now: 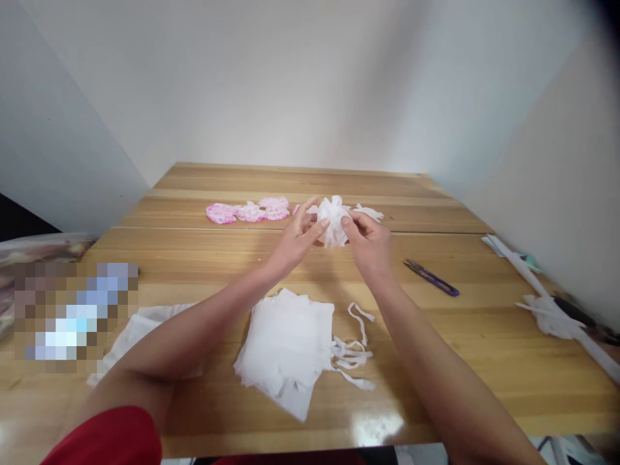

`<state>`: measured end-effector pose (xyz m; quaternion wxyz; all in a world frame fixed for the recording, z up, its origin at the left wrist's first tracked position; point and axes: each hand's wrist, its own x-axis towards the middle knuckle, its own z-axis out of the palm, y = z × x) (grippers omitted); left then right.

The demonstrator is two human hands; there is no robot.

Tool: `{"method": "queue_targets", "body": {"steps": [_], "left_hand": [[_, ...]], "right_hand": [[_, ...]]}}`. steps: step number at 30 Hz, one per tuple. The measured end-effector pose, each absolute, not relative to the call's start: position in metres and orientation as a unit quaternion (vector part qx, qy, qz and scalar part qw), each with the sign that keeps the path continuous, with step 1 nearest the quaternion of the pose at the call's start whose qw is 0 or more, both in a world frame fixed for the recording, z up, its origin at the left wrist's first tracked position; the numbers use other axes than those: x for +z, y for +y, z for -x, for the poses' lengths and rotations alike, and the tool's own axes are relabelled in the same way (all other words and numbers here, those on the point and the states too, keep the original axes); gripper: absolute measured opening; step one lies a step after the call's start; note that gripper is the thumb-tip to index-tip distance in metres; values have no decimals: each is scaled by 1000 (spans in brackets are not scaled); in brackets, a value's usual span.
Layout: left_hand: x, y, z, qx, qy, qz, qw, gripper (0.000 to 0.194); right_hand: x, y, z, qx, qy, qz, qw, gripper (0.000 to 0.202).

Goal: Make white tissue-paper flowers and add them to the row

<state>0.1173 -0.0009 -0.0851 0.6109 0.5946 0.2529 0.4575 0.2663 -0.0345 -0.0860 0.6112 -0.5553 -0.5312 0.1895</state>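
Wood table (217,265); stack (285,342) of white sheets lies on it near the front edge. Loose white sheet (140,329) is left of stack, partly hidden by the left forearm. Left hand (303,229) and right hand (371,242) are both beyond stack, 2 hands on 1 puff (334,221): narrow grip, thumb and fingers of each pinching a side. Puff is white, ruffled, held up beyond stack. 3 pink-and-white flowers (221,213) in a row, beyond stack and to its left, touching. White piece (369,212) beyond stack, to its right. Snips (431,278) right of stack, farther out, blades pointing away. Thin strips (356,355) at stack's right side.
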Motion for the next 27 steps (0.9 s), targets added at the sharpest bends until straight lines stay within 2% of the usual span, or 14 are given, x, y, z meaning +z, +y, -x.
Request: {"method": "queue_targets", "body": {"steps": [5, 10, 14, 18, 27], "left_hand": [[-69, 11, -129, 499, 247, -581, 593, 77], [-69, 17, -123, 522, 242, -596, 560, 78], [-74, 22, -115, 523, 270, -601, 540, 67], [-76, 25, -112, 545, 279, -584, 533, 52], [-71, 19, -114, 580, 275, -572, 510, 47]], "right_hand": [[-70, -23, -264, 230, -533, 523, 624, 25], [-60, -17, -265, 273, -549, 515, 599, 24], [-59, -17, -266, 282, -580, 522, 559, 25], [-57, -22, -267, 280, -576, 530, 556, 28], [-37, -39, -277, 284, -556, 523, 580, 36]]}}
